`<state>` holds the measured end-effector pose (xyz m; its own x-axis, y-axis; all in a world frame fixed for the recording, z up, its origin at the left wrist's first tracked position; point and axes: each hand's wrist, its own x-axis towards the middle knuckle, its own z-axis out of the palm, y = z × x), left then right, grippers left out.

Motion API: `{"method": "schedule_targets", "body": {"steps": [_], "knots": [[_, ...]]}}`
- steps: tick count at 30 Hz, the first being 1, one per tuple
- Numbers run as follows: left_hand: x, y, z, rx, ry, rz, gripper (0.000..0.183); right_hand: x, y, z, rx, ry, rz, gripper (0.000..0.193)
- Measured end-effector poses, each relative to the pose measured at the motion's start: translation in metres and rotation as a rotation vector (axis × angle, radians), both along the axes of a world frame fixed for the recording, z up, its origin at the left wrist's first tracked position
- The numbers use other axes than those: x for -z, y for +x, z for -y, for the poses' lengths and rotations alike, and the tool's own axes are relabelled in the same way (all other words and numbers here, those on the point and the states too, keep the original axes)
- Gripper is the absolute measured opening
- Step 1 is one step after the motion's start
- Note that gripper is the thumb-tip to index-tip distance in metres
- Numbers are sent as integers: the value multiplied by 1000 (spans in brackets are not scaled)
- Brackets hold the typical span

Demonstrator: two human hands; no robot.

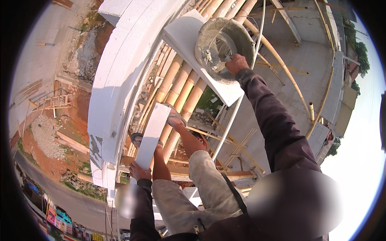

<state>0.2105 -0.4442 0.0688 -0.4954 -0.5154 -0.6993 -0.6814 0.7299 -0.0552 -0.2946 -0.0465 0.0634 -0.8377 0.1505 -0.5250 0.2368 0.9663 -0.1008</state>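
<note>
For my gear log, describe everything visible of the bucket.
The bucket is round, wide-mouthed and grey, its inside and rim smeared with what looks like mortar. It sits mouth-up on a white slab; the right hand reaches into its mouth from the right side, though whether it touches the wall is unclear.

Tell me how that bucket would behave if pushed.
The bucket would probably feel heavy, given the grey mortar inside. It might tip, standing up on a narrow white slab. Its wall seems fairly stiff, holding a round shape.
</note>
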Motion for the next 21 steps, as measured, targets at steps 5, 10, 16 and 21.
{"method": "schedule_targets", "body": {"steps": [5, 10, 16, 21], "knots": [[-72, -21, 4, -11, 42, -73, 71, -37, 38, -38, 377, -383, 231, 40], [-127, -43, 10, 39, 86, -211, 71, -71, 105, -51, 507, -616, 63, 34], [-172, -84, 2, 43, 130, -344, 73, -128, 162, -16, 486, -725, -84, 28], [-191, -134, -14, 93, 190, -383, 73, -150, 169, 7, 296, -685, -301, 24]]}}
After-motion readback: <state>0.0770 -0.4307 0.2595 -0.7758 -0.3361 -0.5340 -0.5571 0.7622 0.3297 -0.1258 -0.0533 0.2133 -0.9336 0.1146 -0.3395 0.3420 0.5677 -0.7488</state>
